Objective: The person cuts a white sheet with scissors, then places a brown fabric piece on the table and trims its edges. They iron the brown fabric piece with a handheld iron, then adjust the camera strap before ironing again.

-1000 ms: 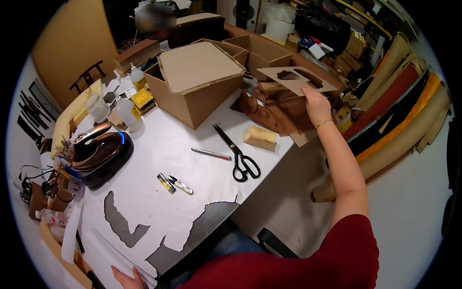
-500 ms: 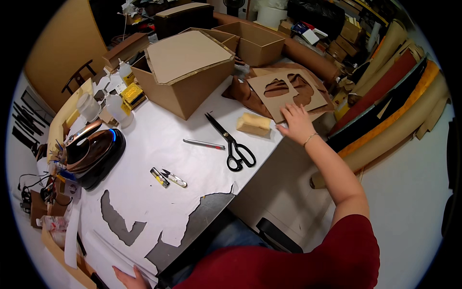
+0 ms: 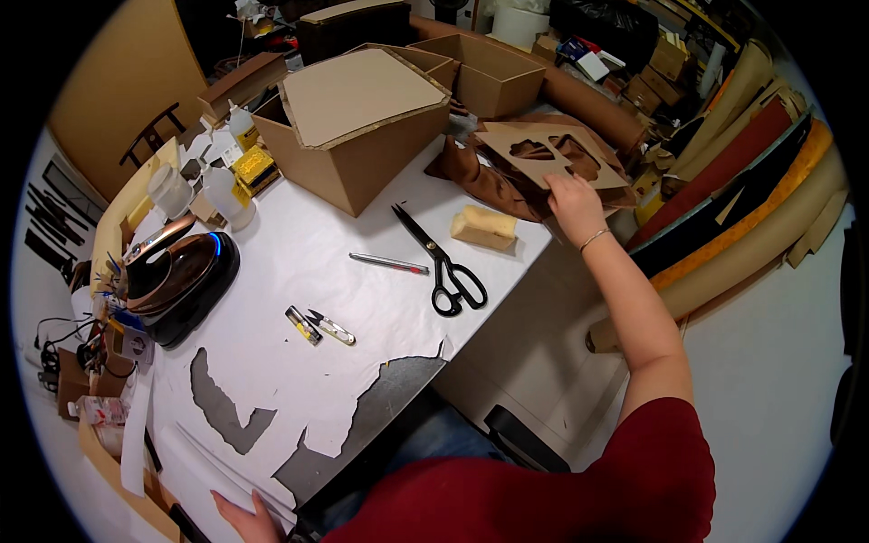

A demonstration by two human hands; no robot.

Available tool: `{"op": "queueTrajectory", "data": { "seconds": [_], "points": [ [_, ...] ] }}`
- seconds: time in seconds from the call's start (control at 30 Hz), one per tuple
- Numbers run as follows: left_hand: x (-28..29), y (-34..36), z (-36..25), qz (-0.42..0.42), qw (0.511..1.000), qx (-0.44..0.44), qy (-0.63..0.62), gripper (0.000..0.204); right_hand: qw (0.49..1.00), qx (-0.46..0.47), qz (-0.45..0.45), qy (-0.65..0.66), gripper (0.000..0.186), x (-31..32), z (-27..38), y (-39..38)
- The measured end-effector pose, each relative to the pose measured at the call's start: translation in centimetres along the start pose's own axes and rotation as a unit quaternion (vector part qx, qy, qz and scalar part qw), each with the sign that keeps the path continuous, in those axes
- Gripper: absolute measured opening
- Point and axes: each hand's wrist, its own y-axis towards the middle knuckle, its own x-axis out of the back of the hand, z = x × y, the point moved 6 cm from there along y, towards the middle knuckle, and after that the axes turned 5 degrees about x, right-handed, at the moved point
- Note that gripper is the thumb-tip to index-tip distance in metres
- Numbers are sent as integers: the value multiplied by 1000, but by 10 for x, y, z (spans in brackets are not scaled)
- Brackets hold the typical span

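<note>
At the table's far right corner, my right hand (image 3: 577,208) pinches the near edge of a tan cardboard template (image 3: 552,156) with curved cut-outs. That edge is tilted up off a pile of brown leather (image 3: 493,181). My left hand (image 3: 249,519) lies at the lower left on the white paper covering (image 3: 213,480), thumb and fingers apart and partly cut off by the frame. Between the hands lie black-handled scissors (image 3: 440,262), a silver pen (image 3: 389,263), small thread snips (image 3: 332,327) and a short yellow-labelled cylinder (image 3: 303,325). A pale yellow block (image 3: 484,227) sits nearest my right hand.
A large cardboard box (image 3: 362,154) stands at the back of the table. On the left are an iron (image 3: 186,276) on its base, plastic bottles (image 3: 226,197) and a yellow box (image 3: 253,168). Material rolls (image 3: 733,253) lean at the right. Torn paper exposes a grey surface (image 3: 385,407).
My right hand has gone from lying on the cardboard template to gripping its near edge, which is now raised. My left hand stays nearly in place. The view has shifted slightly.
</note>
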Motion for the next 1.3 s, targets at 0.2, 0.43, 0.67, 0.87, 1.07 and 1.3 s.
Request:
{"op": "queueTrajectory", "data": {
  "seconds": [0.2, 0.43, 0.67, 0.87, 1.07, 1.3],
  "points": [
    [-2, -1, -5, -10, 1000, -15, 2, 91, 998, 6, -43, 34, 35, 31, -29, 23],
    [8, -2, 4, -33, 999, 3, -9, 85, 999, -4, -7, 33, 35, 35, -20, 24],
    [8, 2, 5, -17, 1000, 11, -16, 82, 999, -27, -8, 26, 31, 41, -32, 23],
    [17, -9, -13, -19, 999, 34, -19, 83, 998, -31, -3, 57, 26, 44, -46, 45],
    [18, -12, -18, -9, 999, 28, -28, 82, 997, -43, -2, 64, 29, 51, -53, 52],
    [19, -15, -24, -5, 999, 33, -32, 81, 991, -115, -37, 59, 29, 95, -64, 71]
  ]
}}
